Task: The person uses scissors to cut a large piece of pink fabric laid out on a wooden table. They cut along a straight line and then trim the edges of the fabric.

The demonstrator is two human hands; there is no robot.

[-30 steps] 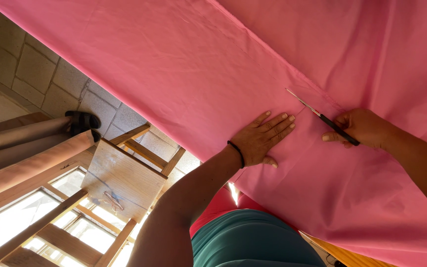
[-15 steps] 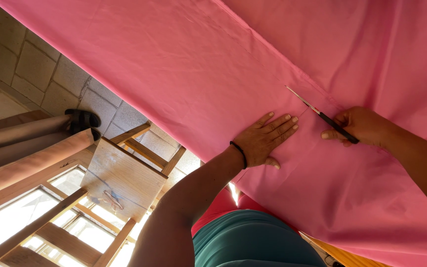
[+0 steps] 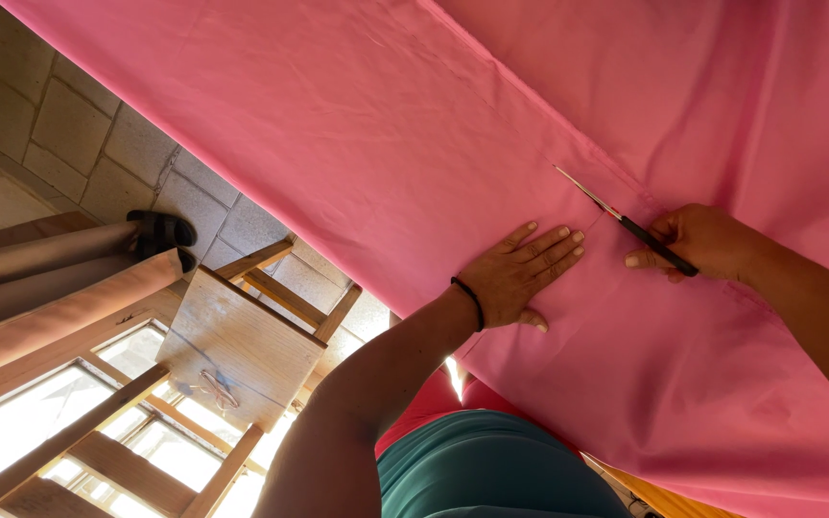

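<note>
On pink cloth (image 3: 357, 144), scissors (image 3: 626, 223) unmoved.

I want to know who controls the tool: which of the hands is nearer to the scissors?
Right. The right hand grips the scissors by their dark handles. The left hand lies flat on the pink fabric, beside the blades, not touching them.

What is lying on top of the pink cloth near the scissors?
On the pink cloth the left hand lies flat, fingers spread. The right hand holds the scissors, blades on the cloth. Whatever surface supports the cloth is covered and cannot be seen.
</note>
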